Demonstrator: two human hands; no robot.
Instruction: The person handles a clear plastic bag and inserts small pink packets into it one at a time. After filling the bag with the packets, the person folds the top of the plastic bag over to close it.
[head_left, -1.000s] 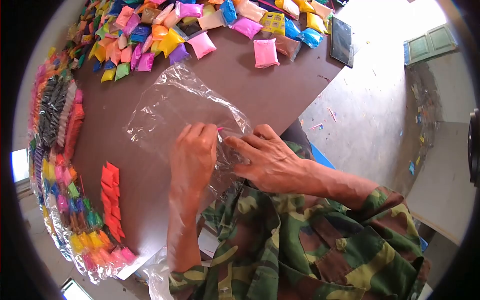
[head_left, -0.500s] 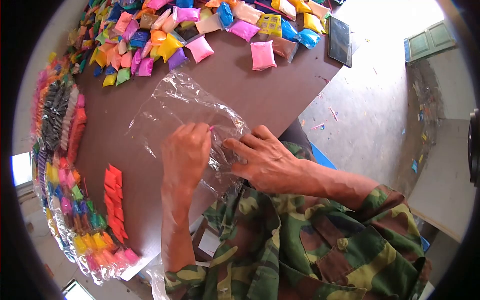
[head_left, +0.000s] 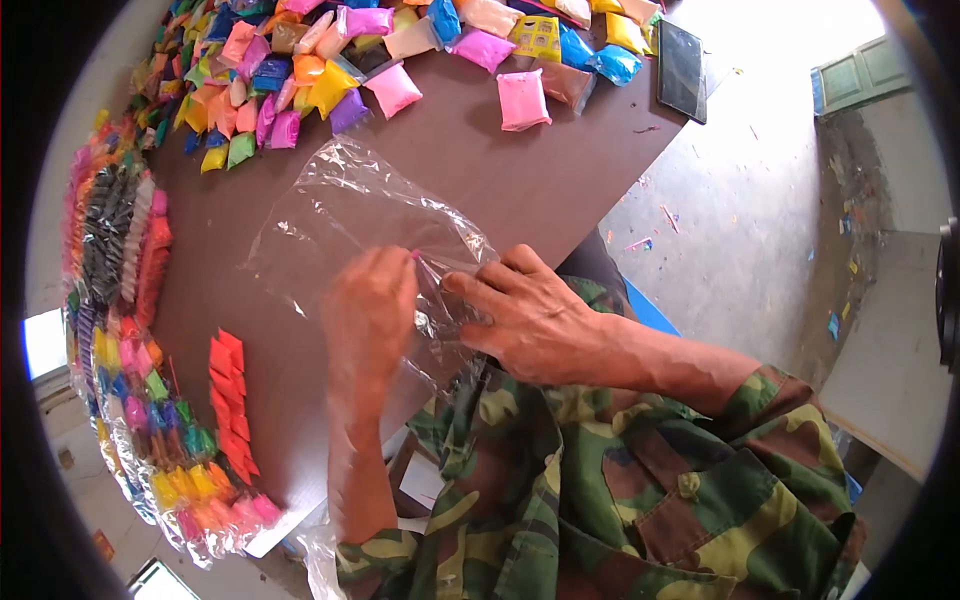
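Observation:
A large clear plastic bag lies spread over the brown table in front of me. My right hand has its fingers curled on the bag's near right part, gripping the film. To its left, my left hand is closed and slightly blurred. From its pinch sticks a thin pink strip, too small to identify, lying against the crumpled film between the two hands.
Many colourful small packets are piled along the table's far side. A dark tablet or phone lies at the far right corner. Red packets form a row at left, beside long strips of bagged colours. The table's right edge drops to the floor.
My left hand has shifted slightly left, blurring, with the pink strip still in its fingers. My right hand stays almost in place on the bag.

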